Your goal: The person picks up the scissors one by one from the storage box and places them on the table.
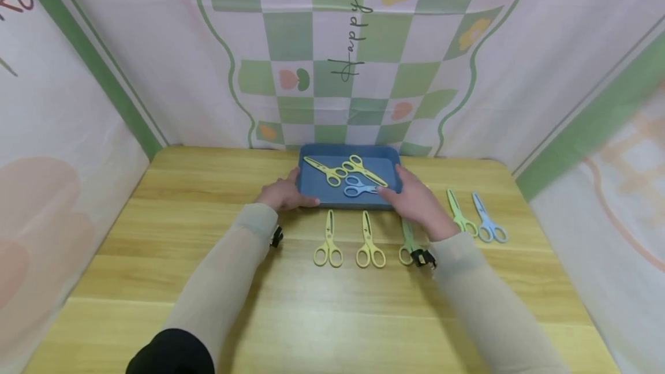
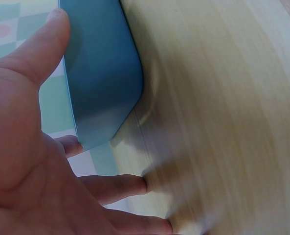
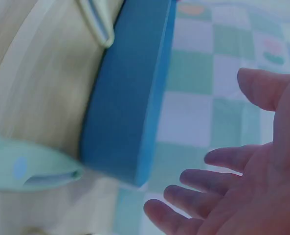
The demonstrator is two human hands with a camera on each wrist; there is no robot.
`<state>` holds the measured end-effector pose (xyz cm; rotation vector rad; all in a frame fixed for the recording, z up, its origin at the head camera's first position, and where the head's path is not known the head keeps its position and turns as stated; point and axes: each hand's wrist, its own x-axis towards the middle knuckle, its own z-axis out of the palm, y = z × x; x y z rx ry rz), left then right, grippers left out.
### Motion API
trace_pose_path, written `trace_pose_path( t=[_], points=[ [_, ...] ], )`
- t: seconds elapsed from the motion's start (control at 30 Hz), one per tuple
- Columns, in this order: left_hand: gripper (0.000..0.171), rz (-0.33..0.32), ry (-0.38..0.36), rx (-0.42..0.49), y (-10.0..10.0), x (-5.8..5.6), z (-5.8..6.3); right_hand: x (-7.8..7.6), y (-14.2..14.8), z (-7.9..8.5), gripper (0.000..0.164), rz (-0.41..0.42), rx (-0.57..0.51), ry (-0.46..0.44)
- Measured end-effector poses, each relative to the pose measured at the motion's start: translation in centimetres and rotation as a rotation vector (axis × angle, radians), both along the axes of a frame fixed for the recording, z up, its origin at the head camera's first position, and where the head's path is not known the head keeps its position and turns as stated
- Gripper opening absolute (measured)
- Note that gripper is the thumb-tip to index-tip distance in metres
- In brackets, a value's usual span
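Note:
A blue tray [image 1: 332, 192] stands against the back wall, holding two yellow pairs of scissors [image 1: 368, 174] and one blue pair [image 1: 354, 187]. My left hand [image 1: 284, 194] is at its left end, thumb along the front wall, other fingers extended. In the left wrist view the thumb lies against the tray wall [image 2: 100, 63], with fingertips low near the table. My right hand [image 1: 418, 201] is at the right end, thumb over the rim in the head view. The right wrist view shows its fingers [image 3: 198, 183] spread, apart from the visible tray wall [image 3: 125, 98].
Before the tray lie two yellow pairs of scissors [image 1: 368, 247] and a green pair [image 1: 407, 241], partly hidden by the right wrist. Right of that arm are another green pair [image 1: 457, 206] and a blue pair [image 1: 484, 215]. A printed curtain [image 1: 332, 85] closes the wooden table's [image 1: 312, 316] back.

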<state>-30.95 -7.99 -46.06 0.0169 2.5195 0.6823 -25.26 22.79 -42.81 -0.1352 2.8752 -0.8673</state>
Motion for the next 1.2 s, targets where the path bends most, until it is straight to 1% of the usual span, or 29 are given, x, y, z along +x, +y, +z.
trace_pose_path(
  t=[0.1, 0.2, 0.37, 0.47, 0.53, 0.7, 0.77, 0.87, 0.93, 1.0, 1.07, 1.2],
  points=[
    [0.118, 0.010, -0.005, 0.006, 0.0, -0.1, -0.1, -0.6, 1.0, -0.6, 0.098, 0.004, -0.050, -0.027],
    [0.118, 0.012, -0.005, 0.008, 0.0, -0.1, 0.0, -1.1, 1.5, -1.0, 0.102, 0.030, -0.098, -0.027],
    [0.119, -0.004, 0.002, 0.000, -0.1, -0.2, 0.0, -1.9, 1.7, -1.7, 0.110, 0.071, -0.175, -0.027],
    [0.121, -0.011, 0.001, -0.006, -0.1, -0.4, -0.2, -2.5, 2.0, -2.1, 0.118, 0.081, -0.220, -0.053],
    [0.121, -0.012, 0.000, -0.010, 0.0, -0.4, -0.2, -3.0, 2.2, -2.5, 0.121, 0.092, -0.271, -0.057],
    [0.120, 0.000, 0.000, -0.006, 0.0, -0.3, -0.2, -4.4, 2.7, -4.1, 0.127, 0.161, -0.486, -0.035],
    [0.119, 0.009, -0.003, -0.002, 0.1, -0.2, -0.1, -4.6, 2.7, -4.4, 0.130, 0.172, -0.551, -0.045],
    [0.118, 0.013, -0.001, 0.004, 0.1, 0.0, 0.0, -4.6, 2.6, -4.3, 0.134, 0.154, -0.551, -0.069],
    [0.119, 0.006, 0.007, 0.007, 0.1, 0.2, 0.2, -4.2, 2.5, -3.9, 0.134, 0.129, -0.514, -0.088],
    [0.119, -0.002, 0.012, 0.010, 0.0, 0.3, 0.2, -4.2, 2.4, -3.7, 0.135, 0.121, -0.481, -0.106],
    [0.119, -0.015, 0.019, 0.009, 0.0, 0.4, 0.4, -4.2, 2.4, -3.5, 0.135, 0.114, -0.469, -0.136],
    [0.116, -0.022, 0.027, 0.013, 0.1, 1.1, 1.2, -4.2, 2.5, -3.4, 0.133, 0.095, -0.455, -0.201]
  ],
)
